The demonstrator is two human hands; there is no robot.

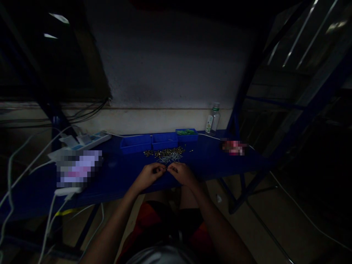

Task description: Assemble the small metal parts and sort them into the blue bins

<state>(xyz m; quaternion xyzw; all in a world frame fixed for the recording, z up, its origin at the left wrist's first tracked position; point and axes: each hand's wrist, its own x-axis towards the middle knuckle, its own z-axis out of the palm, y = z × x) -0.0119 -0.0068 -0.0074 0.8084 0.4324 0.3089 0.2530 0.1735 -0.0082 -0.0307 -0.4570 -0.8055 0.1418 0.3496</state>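
My left hand (150,175) and my right hand (181,173) meet fingertip to fingertip over the front edge of the blue table (118,172). Both are closed in a pinch; what lies between the fingers is too small and dark to name. Just beyond them is a loose pile of thin silvery pins (171,158). Behind the pins spreads a heap of small brass-coloured pieces (167,151). Farther back stand a wide blue bin (136,144), a second blue bin (165,140) with a thin pin on it, and a blue bin of green pieces (187,132).
A clear bottle (213,121) stands at the back right, near a blurred reddish item (233,147). On the left are a power strip (95,140), a blurred pale device (79,168) and white cables (52,209). Blue frame posts (239,99) rise at the sides.
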